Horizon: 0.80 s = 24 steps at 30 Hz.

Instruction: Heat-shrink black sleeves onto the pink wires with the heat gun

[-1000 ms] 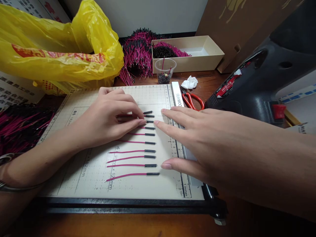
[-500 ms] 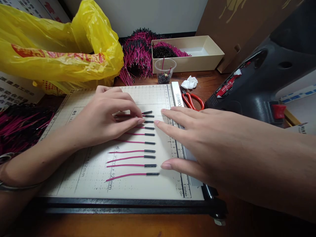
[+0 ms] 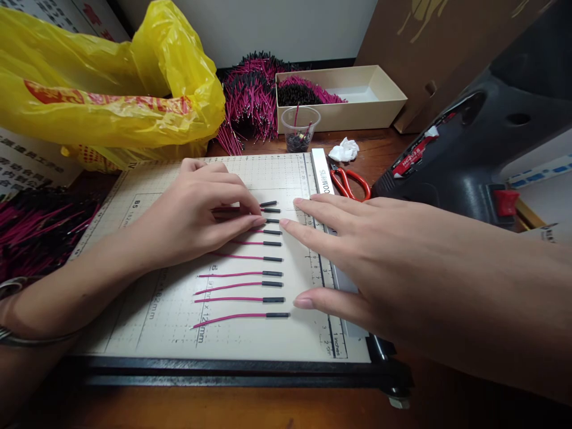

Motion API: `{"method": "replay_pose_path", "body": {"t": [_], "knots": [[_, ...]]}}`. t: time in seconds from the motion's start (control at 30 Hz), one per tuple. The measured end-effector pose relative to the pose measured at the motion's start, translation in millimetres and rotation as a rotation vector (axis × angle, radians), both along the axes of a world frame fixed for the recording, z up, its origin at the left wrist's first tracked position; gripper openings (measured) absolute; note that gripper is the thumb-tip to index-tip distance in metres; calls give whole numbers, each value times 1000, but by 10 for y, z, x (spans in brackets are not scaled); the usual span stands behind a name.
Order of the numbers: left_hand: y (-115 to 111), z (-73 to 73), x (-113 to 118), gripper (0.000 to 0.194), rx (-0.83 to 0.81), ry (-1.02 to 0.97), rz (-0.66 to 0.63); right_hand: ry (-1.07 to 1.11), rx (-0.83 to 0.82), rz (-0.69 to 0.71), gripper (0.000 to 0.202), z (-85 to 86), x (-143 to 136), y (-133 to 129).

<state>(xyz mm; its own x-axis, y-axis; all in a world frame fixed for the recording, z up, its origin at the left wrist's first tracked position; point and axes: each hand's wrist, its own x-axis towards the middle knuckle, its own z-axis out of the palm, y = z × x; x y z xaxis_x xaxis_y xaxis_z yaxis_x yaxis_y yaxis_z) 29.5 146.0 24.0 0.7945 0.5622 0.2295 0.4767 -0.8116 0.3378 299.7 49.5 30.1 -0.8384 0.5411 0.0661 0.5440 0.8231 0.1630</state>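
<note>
Several pink wires point(image 3: 239, 300) with black sleeves on their right ends lie in a column on a cream paper trimmer board point(image 3: 170, 339). My left hand point(image 3: 210, 199) is closed, thumb and index finger pinching one pink wire near the upper end of the column; its black sleeve point(image 3: 272, 221) sticks out to the right. My right hand point(image 3: 348, 244) is open with fingers stretched out, palm down over the board's ruled right edge. Its index fingertip is at the tip of that same sleeve. My left hand hides the left parts of the upper wires.
Behind the board stand a plastic cup point(image 3: 300, 140), a cream box point(image 3: 344, 113) of wires and a wire heap point(image 3: 250, 98). Red-handled pliers point(image 3: 353, 183) and crumpled tissue point(image 3: 344, 150) lie right. A yellow bag point(image 3: 111, 125) is left; a dark machine point(image 3: 460, 155) stands right.
Almost nothing differs. My left hand and the pinched wire appear slightly further right, but the whole view has shifted a little that way too. The wires keep their arrangement.
</note>
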Motion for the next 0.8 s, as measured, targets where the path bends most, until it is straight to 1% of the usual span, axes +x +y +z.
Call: {"method": "replay_pose_path", "body": {"t": [0.1,0.2,0.3,0.4,0.53,0.67,0.8], "knots": [[1,-23,-9,29,22,-17,-10,-2,-10,23,41,0,19,-1],[5,-45,-24,26,39,-29,-28,4,-22,-2,44,8,19,8],[7,-41,-28,26,38,-21,-28,-3,-28,-19,45,2,9,10],[9,-28,-24,25,24,-14,-29,-22,-9,0,44,-12,2,1],[15,-28,-20,29,26,-19,-26,-62,-2,19,43,-6,13,-9],[8,-35,-21,31,39,-6,-13,-79,-4,8,47,7,27,-8],[-3,-45,-18,26,28,-5,-29,-61,-2,15,44,-13,23,3]]}}
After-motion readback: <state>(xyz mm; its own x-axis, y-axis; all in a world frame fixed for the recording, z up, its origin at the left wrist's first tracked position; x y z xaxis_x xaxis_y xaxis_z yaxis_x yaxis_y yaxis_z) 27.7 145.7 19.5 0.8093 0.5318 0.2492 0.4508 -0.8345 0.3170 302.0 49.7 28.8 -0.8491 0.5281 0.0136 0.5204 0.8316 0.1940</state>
